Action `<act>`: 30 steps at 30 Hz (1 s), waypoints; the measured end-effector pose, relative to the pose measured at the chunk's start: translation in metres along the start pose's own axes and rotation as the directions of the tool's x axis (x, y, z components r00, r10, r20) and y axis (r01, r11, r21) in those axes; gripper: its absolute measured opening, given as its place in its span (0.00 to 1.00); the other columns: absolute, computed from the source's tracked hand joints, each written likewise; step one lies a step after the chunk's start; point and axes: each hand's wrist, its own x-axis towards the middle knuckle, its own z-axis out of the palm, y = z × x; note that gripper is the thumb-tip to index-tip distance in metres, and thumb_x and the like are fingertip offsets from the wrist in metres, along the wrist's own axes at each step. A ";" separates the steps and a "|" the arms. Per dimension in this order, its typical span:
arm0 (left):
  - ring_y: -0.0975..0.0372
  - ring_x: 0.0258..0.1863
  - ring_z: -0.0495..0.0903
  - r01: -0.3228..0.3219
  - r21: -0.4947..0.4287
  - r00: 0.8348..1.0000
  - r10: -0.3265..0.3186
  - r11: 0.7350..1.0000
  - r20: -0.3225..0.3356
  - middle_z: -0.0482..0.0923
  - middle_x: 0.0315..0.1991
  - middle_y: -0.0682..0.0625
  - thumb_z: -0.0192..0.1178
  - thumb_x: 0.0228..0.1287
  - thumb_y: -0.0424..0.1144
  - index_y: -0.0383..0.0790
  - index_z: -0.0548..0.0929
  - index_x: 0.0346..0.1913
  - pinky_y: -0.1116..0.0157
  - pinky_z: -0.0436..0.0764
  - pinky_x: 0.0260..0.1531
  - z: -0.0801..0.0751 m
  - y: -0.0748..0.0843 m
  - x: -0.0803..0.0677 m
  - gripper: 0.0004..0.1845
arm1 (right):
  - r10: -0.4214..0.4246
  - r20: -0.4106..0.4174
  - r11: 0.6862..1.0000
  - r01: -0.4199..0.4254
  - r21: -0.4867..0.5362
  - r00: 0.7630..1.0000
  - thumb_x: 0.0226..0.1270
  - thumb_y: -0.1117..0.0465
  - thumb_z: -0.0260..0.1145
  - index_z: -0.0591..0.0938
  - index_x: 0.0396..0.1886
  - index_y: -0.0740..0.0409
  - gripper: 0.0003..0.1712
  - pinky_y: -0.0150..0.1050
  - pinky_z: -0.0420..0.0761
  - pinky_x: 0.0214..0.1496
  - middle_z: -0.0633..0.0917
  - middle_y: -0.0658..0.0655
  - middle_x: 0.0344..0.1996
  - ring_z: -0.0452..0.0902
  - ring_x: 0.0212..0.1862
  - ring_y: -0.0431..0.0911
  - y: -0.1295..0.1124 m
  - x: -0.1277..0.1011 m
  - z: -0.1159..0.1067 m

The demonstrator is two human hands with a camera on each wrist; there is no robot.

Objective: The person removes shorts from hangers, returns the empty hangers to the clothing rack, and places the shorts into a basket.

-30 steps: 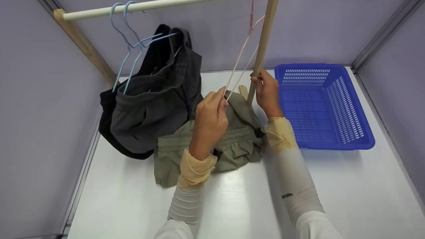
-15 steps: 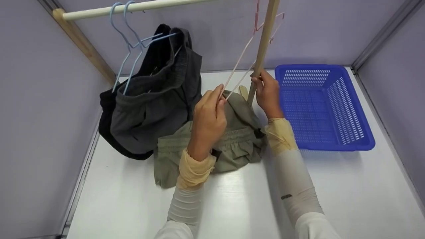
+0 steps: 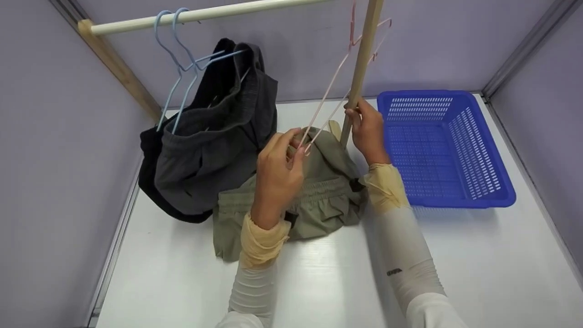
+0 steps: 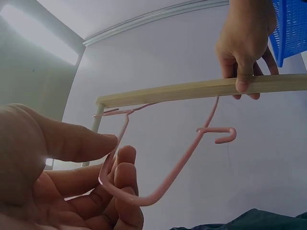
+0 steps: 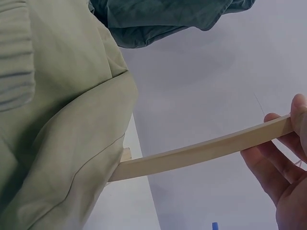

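Observation:
In the head view my left hand (image 3: 278, 175) holds the lower end of a pink wire clothes hanger (image 3: 324, 98) between thumb and fingers. The left wrist view shows the hanger's bent corner (image 4: 139, 199) lying across those fingers, with the thumb against one side. My right hand (image 3: 368, 130) grips a wooden upright (image 3: 362, 59) of the rack, thumb on one face and fingers on the other. Below the left hand, olive-green shorts (image 3: 319, 196) with an elastic waistband lie on the white table, overlapping the foot of the upright.
Two blue hangers (image 3: 186, 68) hang from the rack's white rail (image 3: 218, 10) on the left, bearing dark grey shorts (image 3: 205, 168) and black shorts (image 3: 150, 150). A blue perforated basket (image 3: 494, 150) stands at the right. Pale walls (image 3: 423, 41) enclose the table.
My left hand has moved down and slightly left, its fingers spreading around the hanger's end. More of the hanger shows behind the upright. The right hand keeps its grip.

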 end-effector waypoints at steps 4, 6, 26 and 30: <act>0.55 0.39 0.85 0.005 -0.003 1.000 -0.005 1.000 -0.004 0.85 0.44 0.41 0.63 0.75 0.33 0.34 0.85 0.62 0.57 0.84 0.43 -0.001 -0.004 -0.006 0.16 | -0.008 0.010 1.000 0.008 -0.007 1.000 0.75 0.61 0.65 0.85 0.48 0.69 0.14 0.59 0.87 0.53 0.91 0.69 0.46 0.91 0.52 0.62 -0.002 0.000 0.000; 0.54 0.41 0.84 0.006 0.003 1.000 -0.006 1.000 -0.002 0.85 0.44 0.41 0.65 0.75 0.33 0.34 0.85 0.62 0.55 0.83 0.45 -0.002 -0.007 -0.009 0.17 | -0.002 0.020 1.000 0.002 -0.007 1.000 0.75 0.60 0.65 0.85 0.49 0.69 0.15 0.58 0.87 0.54 0.91 0.69 0.47 0.91 0.53 0.62 -0.003 0.000 -0.001; 0.47 0.48 0.80 0.203 0.107 0.958 -0.220 0.973 0.183 0.83 0.49 0.38 0.70 0.71 0.35 0.33 0.82 0.63 0.47 0.80 0.55 -0.002 -0.065 -0.034 0.21 | 0.050 -0.157 0.994 -0.064 -0.089 0.986 0.79 0.63 0.66 0.86 0.58 0.66 0.15 0.21 0.76 0.43 0.92 0.66 0.48 0.90 0.47 0.58 -0.028 -0.052 -0.075; 0.41 0.58 0.77 0.263 0.210 0.911 -0.314 0.942 0.268 0.80 0.59 0.35 0.72 0.70 0.40 0.33 0.80 0.67 0.42 0.79 0.60 0.002 -0.082 -0.042 0.27 | 0.072 -0.199 0.987 -0.099 -0.129 0.977 0.78 0.63 0.66 0.88 0.55 0.66 0.14 0.18 0.73 0.44 0.91 0.67 0.47 0.88 0.47 0.58 -0.032 -0.067 -0.100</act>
